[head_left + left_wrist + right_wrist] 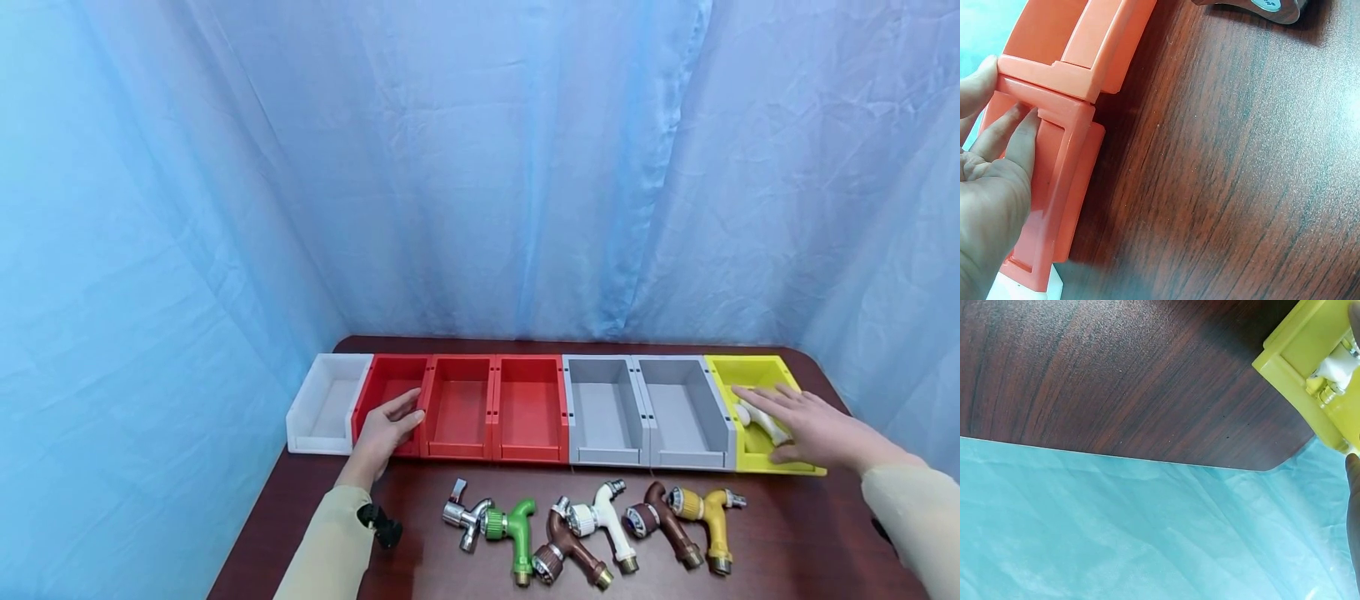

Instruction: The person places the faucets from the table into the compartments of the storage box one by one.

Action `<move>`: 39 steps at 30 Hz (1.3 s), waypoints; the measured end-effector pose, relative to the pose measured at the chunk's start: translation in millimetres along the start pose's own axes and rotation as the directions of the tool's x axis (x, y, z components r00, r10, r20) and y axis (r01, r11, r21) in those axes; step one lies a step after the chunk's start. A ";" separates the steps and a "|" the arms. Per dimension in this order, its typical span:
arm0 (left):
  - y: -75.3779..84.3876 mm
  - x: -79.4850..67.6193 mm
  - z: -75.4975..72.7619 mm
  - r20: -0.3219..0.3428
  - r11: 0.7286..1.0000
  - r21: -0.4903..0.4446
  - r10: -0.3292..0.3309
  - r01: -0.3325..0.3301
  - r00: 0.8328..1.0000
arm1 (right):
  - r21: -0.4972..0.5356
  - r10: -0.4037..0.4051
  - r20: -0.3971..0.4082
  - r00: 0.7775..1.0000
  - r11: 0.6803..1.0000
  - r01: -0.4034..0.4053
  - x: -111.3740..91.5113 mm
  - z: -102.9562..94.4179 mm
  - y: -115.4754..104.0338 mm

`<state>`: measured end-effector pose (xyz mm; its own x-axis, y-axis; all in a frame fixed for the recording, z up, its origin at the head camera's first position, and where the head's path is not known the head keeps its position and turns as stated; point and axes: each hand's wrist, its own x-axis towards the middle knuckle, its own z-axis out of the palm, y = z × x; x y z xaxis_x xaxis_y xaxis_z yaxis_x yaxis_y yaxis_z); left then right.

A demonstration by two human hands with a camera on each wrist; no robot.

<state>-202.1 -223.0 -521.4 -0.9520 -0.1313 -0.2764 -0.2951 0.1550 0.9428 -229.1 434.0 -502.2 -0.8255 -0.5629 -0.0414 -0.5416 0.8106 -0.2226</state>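
My left hand (388, 429) reaches into the leftmost red bin (393, 373), its fingers extended at the wall shared with the neighbouring red bin (459, 417). In the left wrist view, fingers (1021, 147) dip inside the bin while another lies at its upper edge. My right hand (813, 425) spreads over the yellow bin (759, 460) at the far right. Beneath its fingers, a white faucet (765, 422) lies in that bin, partly covered. The right wrist view catches the faucet (1337, 365) and a fingertip at the bin's corner.
A white bin (330, 408), another red bin (529, 412) and two grey bins (602, 417) complete the row. In front lie a chrome faucet (468, 518), green faucet (517, 533), two brown faucets (573, 546), white faucet (611, 521) and yellow faucet (714, 525). Curtains surround the table.
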 end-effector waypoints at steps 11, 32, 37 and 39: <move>-2.1 0.9 -0.6 0.002 1.000 0.003 0.009 -0.009 1.000 | -0.048 -0.034 -0.061 0.998 0.998 0.031 -7.0 -2.1 -7.3; 0.7 -0.6 -0.2 -0.011 1.000 -0.001 0.000 0.000 1.000 | -0.167 -0.210 -0.174 0.962 0.969 0.182 -22.0 2.6 -37.6; 0.5 -1.1 -0.2 -0.005 1.000 -0.005 0.000 0.000 1.000 | -0.159 -0.233 -0.164 0.959 0.965 0.207 -24.1 7.4 -53.9; 0.4 -1.0 -0.3 -0.002 1.000 -0.007 0.000 0.000 1.000 | -0.158 -0.244 -0.159 0.957 0.963 0.219 -25.0 9.5 -60.0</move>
<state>-201.3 -223.1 -520.8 -0.9519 -0.1329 -0.2762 -0.2946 0.1482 0.9441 -174.5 397.9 -497.1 -0.6830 -0.7104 0.1699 -0.7273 0.6828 -0.0693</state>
